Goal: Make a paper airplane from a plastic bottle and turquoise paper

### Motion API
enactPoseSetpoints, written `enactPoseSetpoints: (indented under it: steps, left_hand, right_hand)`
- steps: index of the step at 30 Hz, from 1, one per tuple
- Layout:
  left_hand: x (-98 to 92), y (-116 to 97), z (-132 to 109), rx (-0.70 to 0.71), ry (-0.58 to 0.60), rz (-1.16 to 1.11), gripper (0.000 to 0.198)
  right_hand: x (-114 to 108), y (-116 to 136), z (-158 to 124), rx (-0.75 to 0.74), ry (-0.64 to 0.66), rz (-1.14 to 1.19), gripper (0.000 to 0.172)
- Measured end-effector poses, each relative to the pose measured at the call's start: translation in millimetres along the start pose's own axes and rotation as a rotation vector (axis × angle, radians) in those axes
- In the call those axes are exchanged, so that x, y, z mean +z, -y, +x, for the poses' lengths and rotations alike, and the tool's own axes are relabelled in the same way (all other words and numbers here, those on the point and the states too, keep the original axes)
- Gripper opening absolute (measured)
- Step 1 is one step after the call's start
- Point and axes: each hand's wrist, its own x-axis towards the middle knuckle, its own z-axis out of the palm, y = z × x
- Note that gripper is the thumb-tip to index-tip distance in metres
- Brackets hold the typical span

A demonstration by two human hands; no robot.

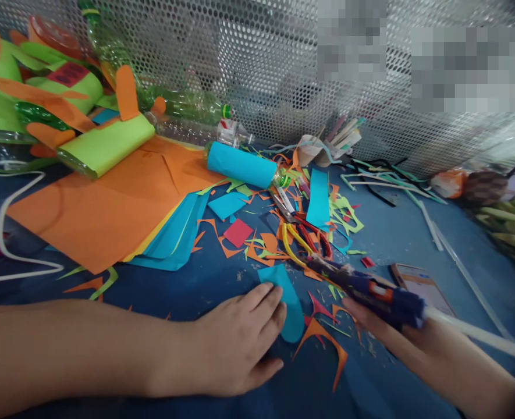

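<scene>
Found bottle (243, 165) wrapped in blue; found blue cutout (291, 304) unattached beneath extended fingers (258, 295) of left hand (240, 334); found glue gun (382, 295) gripped by partly hidden fingers of right hand (427, 352).

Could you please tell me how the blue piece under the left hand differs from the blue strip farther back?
The blue piece has a rounded near end, while the blue strip is roughly rectangular. The left hand has its fingers on the blue piece, while neither hand touches the blue strip. The blue piece lies nearer the wearer; the blue strip is among paper scraps. Both are longer than wide.
</scene>
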Motion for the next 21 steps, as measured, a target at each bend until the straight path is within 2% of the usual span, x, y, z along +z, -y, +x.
enactPoseSetpoints:
  steps: [3, 7, 10, 14, 16, 18, 19, 20, 21]
  left_hand:
    - [0.5, -0.5, -1.2, -0.03, -0.057, -0.009, 0.051]
    - [1.1, -0.9, -2.9, -0.065, -0.047, -0.028, 0.051]
    - [1.6, -1.0, -3.1, -0.078, -0.022, -0.035, 0.051]
    - [1.4, -1.3, -2.1, -0.082, -0.021, -0.037, 0.051]
    - [1.0, -1.3, -1.6, -0.081, -0.027, -0.039, 0.049]
    - [0.7, -1.2, -1.5, -0.079, -0.028, -0.044, 0.049]
    - [0.5, -1.2, -1.5, -0.079, -0.025, -0.048, 0.049]
    - [0.4, -1.1, -1.7, -0.079, -0.017, -0.054, 0.049]
    - [0.3, -1.0, -1.8, -0.081, -0.007, -0.061, 0.049]
  right_hand:
    - [-4.0, -9.3, -0.7, -0.066, -0.006, -0.11, 0.039]
    - [4.1, -28.2, 7.4, -0.036, -0.035, -0.236, 0.021]
    - [12.8, -48.8, 13.5, -0.044, -0.02, -0.274, 0.016]
    - [6.1, -63.2, 17.6, -0.224, 0.047, -0.176, 0.022]
    - [-3.8, -51.9, 23.1, -0.277, 0.059, -0.211, 0.025]
    - [-10.6, -28.0, 34.2, -0.216, 0.016, -0.253, 0.027]
    - [-10.9, -13.5, 41.7, -0.184, -0.011, -0.247, 0.024]
    - [-8.9, 0.9, 50.1, -0.215, -0.031, -0.198, 0.021]
    - [-4.6, 14.3, 58.7, -0.25, 0.004, -0.127, 0.02]
